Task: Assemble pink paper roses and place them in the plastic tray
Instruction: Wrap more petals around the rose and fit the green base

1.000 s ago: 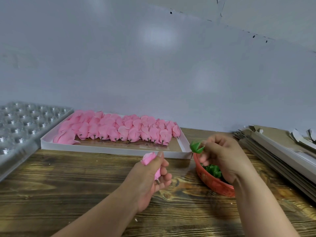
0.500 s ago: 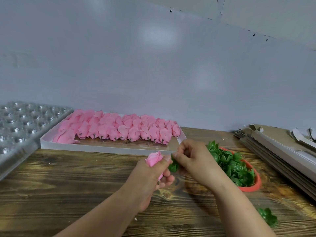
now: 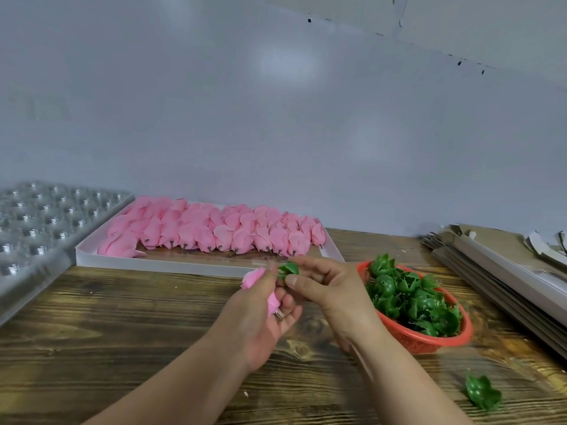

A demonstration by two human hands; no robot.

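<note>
My left hand (image 3: 264,314) grips a pink paper rose (image 3: 253,277) over the middle of the wooden table, its bud poking up past my thumb. My right hand (image 3: 325,286) pinches a small green calyx (image 3: 289,268) right beside the rose, at my left fingertips. Behind my hands a white flat box (image 3: 196,265) holds several rows of pink rose buds (image 3: 214,231). The clear plastic tray (image 3: 40,222) with round cells lies at the far left.
A red mesh basket (image 3: 429,340) full of green calyxes (image 3: 411,296) stands just right of my right hand. One loose calyx (image 3: 483,392) lies on the table at the lower right. Stacked flat cardboard (image 3: 506,271) fills the right edge.
My right hand carried the green calyx left from over the basket to the rose in my left hand. The left hand stayed nearly in place.
</note>
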